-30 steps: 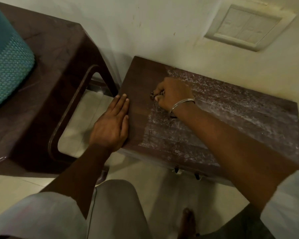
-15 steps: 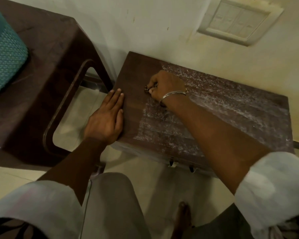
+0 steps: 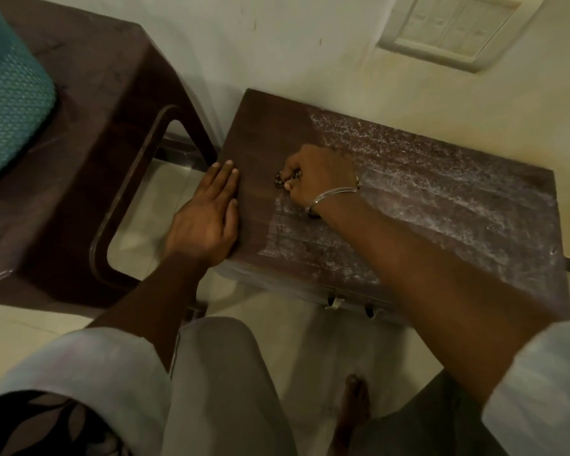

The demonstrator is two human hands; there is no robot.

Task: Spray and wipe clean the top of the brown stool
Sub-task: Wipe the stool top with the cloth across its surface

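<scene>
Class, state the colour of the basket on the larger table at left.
Teal basket, with a fine woven lattice pattern; head view shows it best.

- The brown stool [image 3: 441,205] is set against the wall [image 3: 310,60] at its far edge; no passage is left behind it.
- Its left edge is covered by the flat left hand [image 3: 204,218].
- The top's left-centre is occupied by the fisted right hand [image 3: 316,179]; the right half is bare.
- A larger brown table [image 3: 89,153] stands just left, a narrow floor gap between.
</scene>
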